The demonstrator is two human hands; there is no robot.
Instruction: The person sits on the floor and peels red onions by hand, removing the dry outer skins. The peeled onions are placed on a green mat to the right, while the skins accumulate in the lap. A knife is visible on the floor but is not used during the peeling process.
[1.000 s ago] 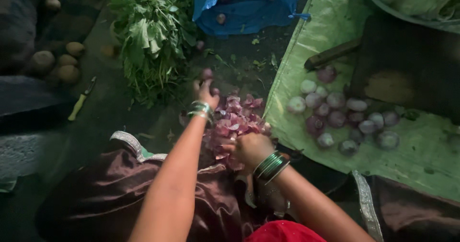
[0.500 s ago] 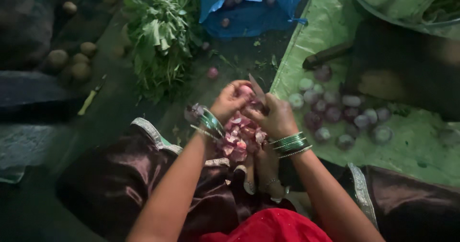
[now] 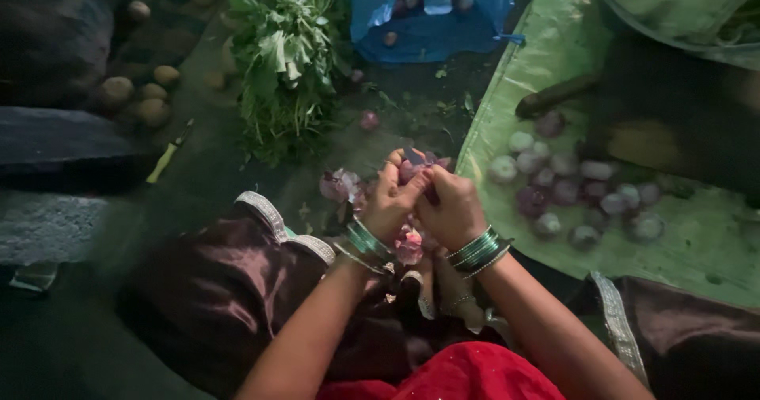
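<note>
1. Work done so far: a cluster of peeled small onions, pale white and purple (image 3: 578, 190), lies on the green plastic sheet (image 3: 507, 91) at about 3 o'clock from the hands. Judging by that group, a good share of the peeling is finished.

2. Waste so far: a heap of loose purple onion skins (image 3: 342, 186) sits on the dark floor just beside and under the hands, at about 9 o'clock from them and spreading toward 6 o'clock.

3. Work left: one unpeeled small purple onion (image 3: 369, 120) lies alone on the floor at about 11 o'clock, and a few more round purple onions show inside the crumpled blue plastic bag (image 3: 431, 12) at 12 o'clock. I judge the peeling to be partway through, with the bag's contents not yet handled.

4. In hand now: a small purple onion (image 3: 413, 166) is held between both hands at the centre of the view, above the skin heap.

5. Left hand (image 3: 389, 202): its grip is closed around the onion from the 9 o'clock side, fingers curled up over it.

6. Right hand (image 3: 453, 210): its grip is also closed, fingers bent in against the onion from the 3 o'clock side, touching the left fingers. Whether it also holds a blade I cannot tell.

7. Nearby: a bunch of green leafy herbs (image 3: 285, 60) lies at 11 o'clock, brown potatoes (image 3: 142, 99) at 10 o'clock.
</note>
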